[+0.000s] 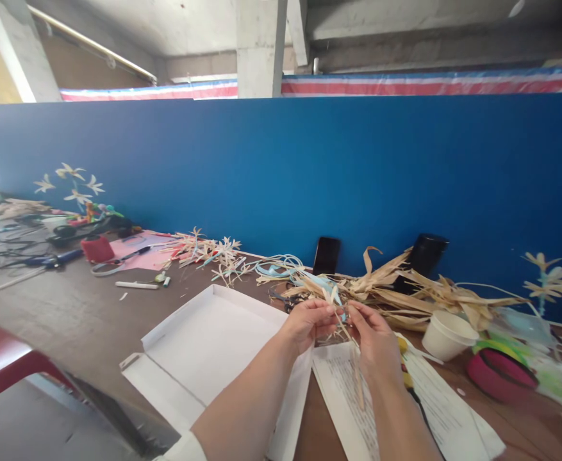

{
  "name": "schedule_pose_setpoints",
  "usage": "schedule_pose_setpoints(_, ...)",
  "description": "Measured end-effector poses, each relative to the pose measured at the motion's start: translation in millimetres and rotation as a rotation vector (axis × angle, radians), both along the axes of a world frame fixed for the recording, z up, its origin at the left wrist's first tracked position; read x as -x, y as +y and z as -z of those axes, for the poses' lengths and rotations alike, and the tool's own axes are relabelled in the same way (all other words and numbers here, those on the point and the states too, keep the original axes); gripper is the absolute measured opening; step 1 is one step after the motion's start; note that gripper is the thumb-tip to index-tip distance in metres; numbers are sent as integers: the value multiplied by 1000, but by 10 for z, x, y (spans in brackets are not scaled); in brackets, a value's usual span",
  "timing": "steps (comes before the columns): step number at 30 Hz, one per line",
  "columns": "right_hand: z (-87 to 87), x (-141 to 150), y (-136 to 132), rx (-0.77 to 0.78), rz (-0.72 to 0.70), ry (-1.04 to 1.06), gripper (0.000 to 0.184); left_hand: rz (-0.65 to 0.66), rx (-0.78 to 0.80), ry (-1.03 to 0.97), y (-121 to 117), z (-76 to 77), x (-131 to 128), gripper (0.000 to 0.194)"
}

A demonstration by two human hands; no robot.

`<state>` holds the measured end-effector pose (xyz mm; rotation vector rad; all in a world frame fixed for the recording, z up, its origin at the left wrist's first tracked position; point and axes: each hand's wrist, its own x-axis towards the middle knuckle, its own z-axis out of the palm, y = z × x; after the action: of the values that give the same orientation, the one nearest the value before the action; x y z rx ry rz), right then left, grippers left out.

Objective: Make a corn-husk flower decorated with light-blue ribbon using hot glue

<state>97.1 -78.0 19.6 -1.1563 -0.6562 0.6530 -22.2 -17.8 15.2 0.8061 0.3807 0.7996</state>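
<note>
- White open box (227,346) lies on the bench (88,320); the left forearm crosses over it.
- Printed sheets (448,403) sit under and beside the right forearm.
- Dried husks (381,285) crowd the bench just beyond the hands, near the blue panel (281,173). Black phone (326,255) leans there; paper cup (448,335) and pink ring-shaped item (502,376) are to the right.
- More pale flowers (227,253) are heaped left of the phone.
- Left hand (304,328): fingers together, clamped on the top of a thin stem (359,381), small pale flower (331,296) just above them.
- Right hand (371,330): fingertips together, right beside the left ones. Can't tell what they pinch.
- Stem slants down between the hands, over the sheets.
- Yellow-and-black tool (404,363) is partly behind the right forearm. Dark scissors (285,299) beyond the left hand are hard to make out. Left sleeve is cut off at the bottom edge; far-left clutter is blurred.
</note>
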Motion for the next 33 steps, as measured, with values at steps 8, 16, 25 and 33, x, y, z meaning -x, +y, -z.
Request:
schedule_pose_setpoints(8, 52, -62, -8, 31, -4, -249, 37, -32, 11, -29, 1, -7, 11, 23)
schedule_pose_setpoints(16, 21, -24, -85, 4, -194, -90, 25, -139, -34, -46, 51, -8, 9, 28)
schedule_pose_setpoints(25, -51, -109, -103, 168, -272, 168, 33, -110, -146, 85, 71, -22, 27, 31)
schedule_pose_setpoints(33, -60, -105, -159, 204, -374, 128, 25, -89, -215, 156, 97, 39, 18, 33)
